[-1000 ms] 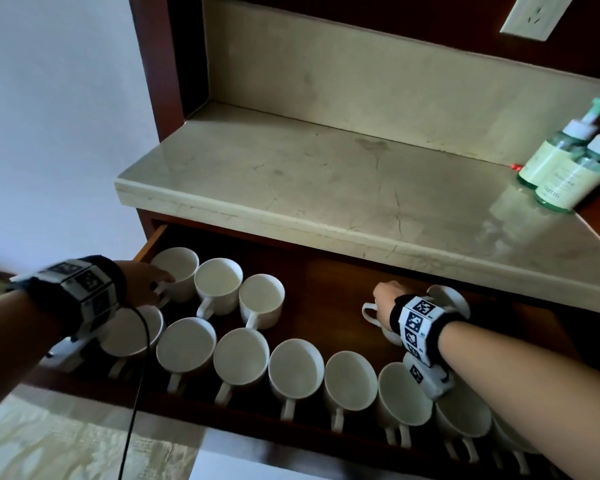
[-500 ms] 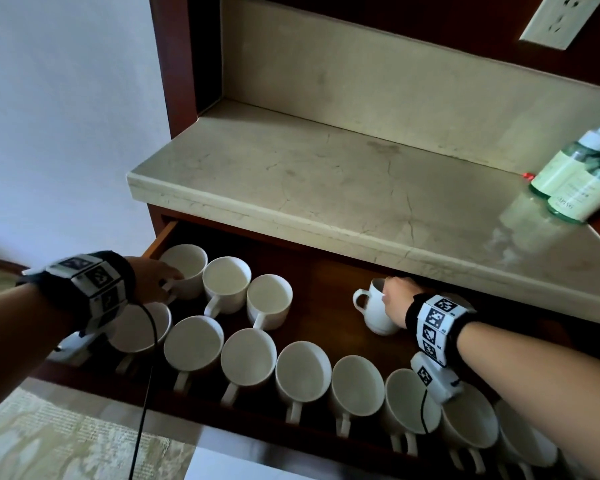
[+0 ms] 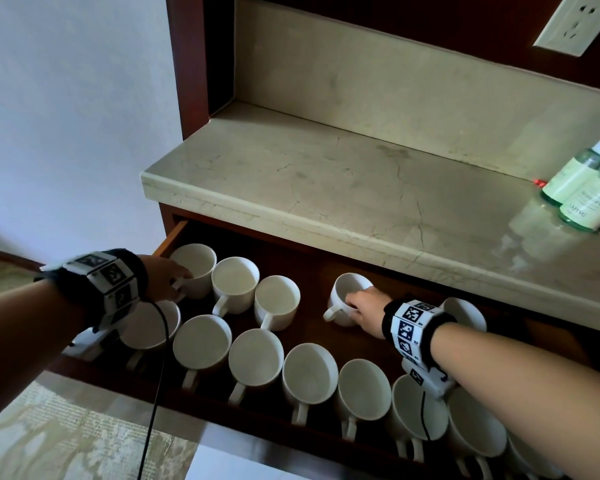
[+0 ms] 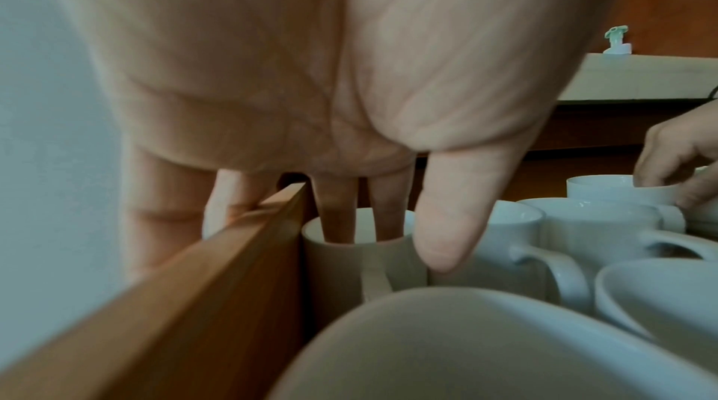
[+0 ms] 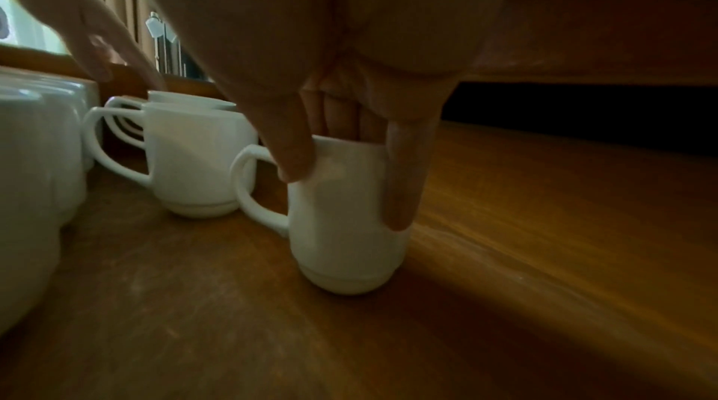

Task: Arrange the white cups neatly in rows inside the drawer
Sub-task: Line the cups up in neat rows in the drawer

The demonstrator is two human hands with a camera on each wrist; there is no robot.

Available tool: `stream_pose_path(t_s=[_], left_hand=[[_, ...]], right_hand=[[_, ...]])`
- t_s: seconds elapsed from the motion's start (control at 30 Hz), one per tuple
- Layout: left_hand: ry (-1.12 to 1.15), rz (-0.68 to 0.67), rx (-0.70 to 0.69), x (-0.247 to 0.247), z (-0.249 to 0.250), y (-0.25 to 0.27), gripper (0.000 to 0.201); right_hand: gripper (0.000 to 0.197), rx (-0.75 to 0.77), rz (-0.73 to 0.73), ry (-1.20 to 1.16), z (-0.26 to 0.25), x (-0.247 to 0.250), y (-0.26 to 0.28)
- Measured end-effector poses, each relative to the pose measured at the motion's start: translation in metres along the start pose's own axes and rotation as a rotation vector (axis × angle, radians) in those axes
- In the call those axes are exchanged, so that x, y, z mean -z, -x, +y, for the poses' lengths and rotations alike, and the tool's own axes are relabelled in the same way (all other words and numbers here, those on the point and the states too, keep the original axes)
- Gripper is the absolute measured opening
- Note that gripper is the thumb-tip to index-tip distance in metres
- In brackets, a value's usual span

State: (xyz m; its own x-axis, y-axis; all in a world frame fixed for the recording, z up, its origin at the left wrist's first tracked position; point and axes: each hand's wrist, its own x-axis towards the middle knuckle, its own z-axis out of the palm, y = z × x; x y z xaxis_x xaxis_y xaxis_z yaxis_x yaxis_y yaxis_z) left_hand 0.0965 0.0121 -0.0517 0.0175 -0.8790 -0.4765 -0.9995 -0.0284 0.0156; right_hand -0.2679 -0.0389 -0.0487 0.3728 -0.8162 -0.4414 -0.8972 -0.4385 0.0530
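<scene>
The wooden drawer point(image 3: 313, 271) is pulled out and holds two rows of white cups. Several cups point(image 3: 257, 358) fill the front row, handles toward me. At the back left stand three cups point(image 3: 235, 284). My left hand point(image 3: 174, 280) pinches the rim of the corner cup point(image 3: 201, 268); in the left wrist view two fingers point(image 4: 341, 222) dip inside this cup point(image 4: 334, 268) and the thumb sits outside. My right hand point(image 3: 353, 303) grips another cup point(image 3: 343, 289) by its rim, right of the three. That cup point(image 5: 341, 247) is upright, at or just above the drawer floor point(image 5: 544, 238).
One more cup point(image 3: 465, 311) stands behind my right wrist. A marble counter point(image 3: 326, 188) overhangs the drawer's back, with green bottles point(image 3: 582, 188) at its right end. Bare drawer floor lies between the held cup and the three back cups. A cable point(image 3: 156, 375) hangs from my left wrist.
My right hand has picked a cup from the back right and carried it leftward along the back row toward the three cups. My left hand has stayed at the corner cup.
</scene>
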Motion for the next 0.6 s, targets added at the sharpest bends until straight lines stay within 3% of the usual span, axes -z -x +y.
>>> stream_pose_path(t_s=[0.33, 0.6], left_hand=[[0.017, 0.009, 0.011, 0.001, 0.004, 0.004, 0.054], [0.008, 0.009, 0.011, 0.001, 0.002, 0.004, 0.055]], right_hand=[[0.023, 0.230, -0.041, 0.041, -0.019, 0.001, -0.002], [0.019, 0.279, -0.093, 0.088, -0.026, 0.007, 0.002]])
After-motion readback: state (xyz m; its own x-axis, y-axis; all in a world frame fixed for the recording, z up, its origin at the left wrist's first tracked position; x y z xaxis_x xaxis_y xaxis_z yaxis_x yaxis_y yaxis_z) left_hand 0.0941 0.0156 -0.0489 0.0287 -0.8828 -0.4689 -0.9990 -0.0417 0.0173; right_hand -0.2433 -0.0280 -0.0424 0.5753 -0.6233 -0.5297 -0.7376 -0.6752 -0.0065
